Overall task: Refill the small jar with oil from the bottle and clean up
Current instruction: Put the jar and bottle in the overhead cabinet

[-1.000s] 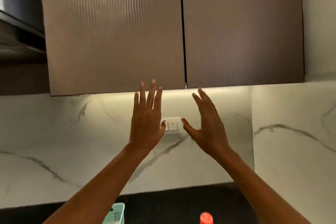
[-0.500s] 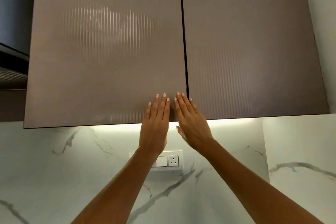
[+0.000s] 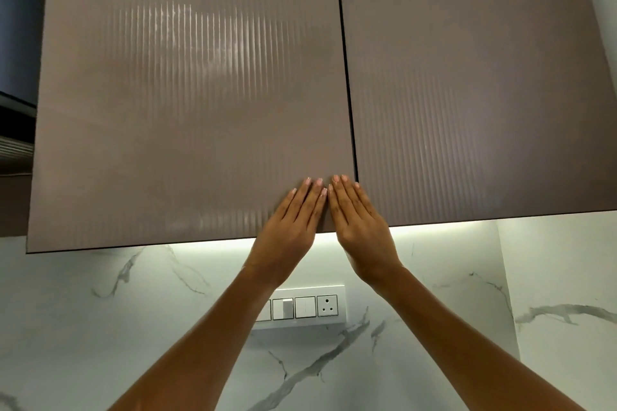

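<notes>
Neither the jar nor the oil bottle is in view. My left hand (image 3: 293, 223) lies flat against the lower right corner of the left cabinet door (image 3: 187, 103), fingers straight and together. Beside it, my right hand (image 3: 359, 220) is pressed flat near the same corner, its fingertips at the dark gap between the left door and the right cabinet door (image 3: 474, 93). Both doors are shut. Both hands hold nothing.
The wall cupboard has ribbed brown doors and a light strip under it. Below is a white marble backsplash (image 3: 100, 327) with a switch and socket panel (image 3: 307, 307). A dark unit (image 3: 16, 43) sits at the far left. The right side wall (image 3: 561, 294) is marble too.
Both hands rose from in front of the backsplash up to the cabinet doors and came together flat on them. The view tilted upward; the counter and red cap dropped out of sight.
</notes>
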{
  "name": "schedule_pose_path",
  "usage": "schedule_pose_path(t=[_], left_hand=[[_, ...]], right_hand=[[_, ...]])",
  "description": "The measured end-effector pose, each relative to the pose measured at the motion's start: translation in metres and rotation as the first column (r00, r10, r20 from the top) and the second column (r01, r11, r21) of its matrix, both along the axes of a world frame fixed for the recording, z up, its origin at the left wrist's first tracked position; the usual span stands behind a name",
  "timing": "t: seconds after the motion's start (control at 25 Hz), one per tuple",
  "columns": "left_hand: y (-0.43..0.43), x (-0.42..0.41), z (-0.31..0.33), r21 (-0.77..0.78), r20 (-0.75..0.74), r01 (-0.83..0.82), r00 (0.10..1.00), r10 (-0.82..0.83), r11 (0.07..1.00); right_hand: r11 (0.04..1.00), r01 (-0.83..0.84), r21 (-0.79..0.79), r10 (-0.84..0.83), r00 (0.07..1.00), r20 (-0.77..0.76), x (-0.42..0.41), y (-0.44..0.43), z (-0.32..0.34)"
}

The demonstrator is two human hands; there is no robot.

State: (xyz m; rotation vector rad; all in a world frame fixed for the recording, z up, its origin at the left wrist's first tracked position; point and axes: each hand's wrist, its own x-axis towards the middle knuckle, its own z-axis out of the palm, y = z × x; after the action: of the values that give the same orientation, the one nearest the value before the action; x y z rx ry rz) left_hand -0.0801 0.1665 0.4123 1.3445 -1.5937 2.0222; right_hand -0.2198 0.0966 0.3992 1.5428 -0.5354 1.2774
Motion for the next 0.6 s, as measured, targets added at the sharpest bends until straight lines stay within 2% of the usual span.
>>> schedule_pose_path(t=[0.16, 0.32, 0.44, 0.6], left_hand=[[0.029, -0.002, 0.0, 0.021, 0.089, -0.005, 0.996, 0.003, 1.0], [0.078, -0.018, 0.001, 0.005, 0.161, 0.077, 0.984, -0.077, 0.997], [0.123, -0.026, 0.008, -0.025, 0.286, 0.116, 0.953, -0.104, 0.993], [0.196, -0.019, 0.012, -0.074, 0.312, 0.123, 0.945, -0.095, 0.99]], right_hand=[[0.994, -0.103, -0.03, 0.105, 0.99, 0.089, -0.012, 0.025, -0.007], [0.96, -0.275, -0.061, 0.282, 0.932, 0.229, -0.023, 0.075, -0.016], [0.88, -0.467, -0.088, 0.474, 0.851, 0.226, -0.027, 0.125, -0.02], [0.711, -0.693, -0.118, 0.699, 0.678, 0.228, -0.014, 0.192, -0.026]])
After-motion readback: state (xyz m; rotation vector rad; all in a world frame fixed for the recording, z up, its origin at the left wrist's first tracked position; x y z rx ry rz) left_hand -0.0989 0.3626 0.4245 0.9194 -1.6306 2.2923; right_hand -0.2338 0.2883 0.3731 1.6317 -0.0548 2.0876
